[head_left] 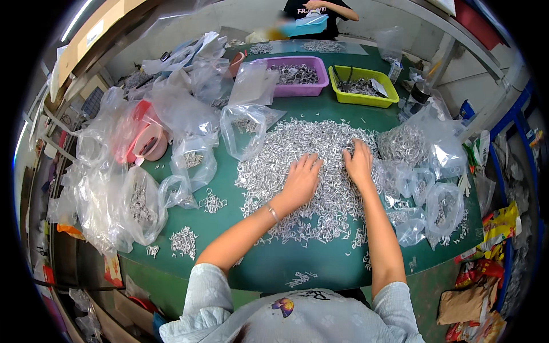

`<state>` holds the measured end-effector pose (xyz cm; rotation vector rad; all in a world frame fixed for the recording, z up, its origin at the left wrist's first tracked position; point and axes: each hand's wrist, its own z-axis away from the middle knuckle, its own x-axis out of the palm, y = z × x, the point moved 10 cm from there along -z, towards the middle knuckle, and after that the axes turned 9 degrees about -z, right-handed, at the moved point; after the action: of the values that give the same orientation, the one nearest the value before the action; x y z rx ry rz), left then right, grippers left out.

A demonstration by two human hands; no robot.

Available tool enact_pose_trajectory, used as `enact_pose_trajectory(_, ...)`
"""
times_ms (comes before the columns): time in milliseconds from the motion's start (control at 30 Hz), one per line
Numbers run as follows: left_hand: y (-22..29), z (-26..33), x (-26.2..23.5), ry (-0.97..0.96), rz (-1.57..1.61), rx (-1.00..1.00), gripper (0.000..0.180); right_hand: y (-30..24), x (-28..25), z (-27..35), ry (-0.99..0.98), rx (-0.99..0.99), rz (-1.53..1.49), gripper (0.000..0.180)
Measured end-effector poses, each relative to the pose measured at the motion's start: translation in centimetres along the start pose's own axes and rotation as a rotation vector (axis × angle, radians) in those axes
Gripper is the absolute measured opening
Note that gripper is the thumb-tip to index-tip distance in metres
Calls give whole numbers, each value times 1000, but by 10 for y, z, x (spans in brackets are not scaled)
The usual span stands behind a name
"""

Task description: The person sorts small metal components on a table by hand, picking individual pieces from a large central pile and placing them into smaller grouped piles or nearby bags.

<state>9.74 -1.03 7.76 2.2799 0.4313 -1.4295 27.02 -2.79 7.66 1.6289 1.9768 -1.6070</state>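
A broad heap of small silver-coloured metal pieces (286, 148), many hook- or ring-shaped, covers the middle of the green table. My left hand (302, 182) lies on the heap, palm down, with its fingers stretched forward and slightly apart. To its right, my right hand (359, 164) reaches a little farther into the same heap, its thumb and fingers apart. A dark gap shows between that thumb and the fingers; whether any piece sits there is too small to tell. Smaller clusters of metal pieces (183, 242) lie at the left, and a few slim ones (301, 279) near the front edge.
Behind the heap stand a purple basin (297, 90) and a yellow-green basin (366, 102), both holding metal parts. Clear plastic bags (94, 188) crowd the left side; more filled bags (405, 143) stand at the right. Across the table, a person (320, 11) holds a blue tray (309, 26).
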Motion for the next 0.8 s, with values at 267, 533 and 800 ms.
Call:
enact_pose_trajectory(267, -20, -60, 57, -117, -18, -131, 66, 13, 39, -16, -160, 15, 85, 47)
enact_pose_trajectory(533, -19, -58, 38, -132, 165, -30, 69, 12, 33, -25, -216, -16, -65, 47)
enact_pose_trajectory(800, -11, -58, 32, -36, 139, 28, 72, -4, 45, -13, -147, -80, 105, 49)
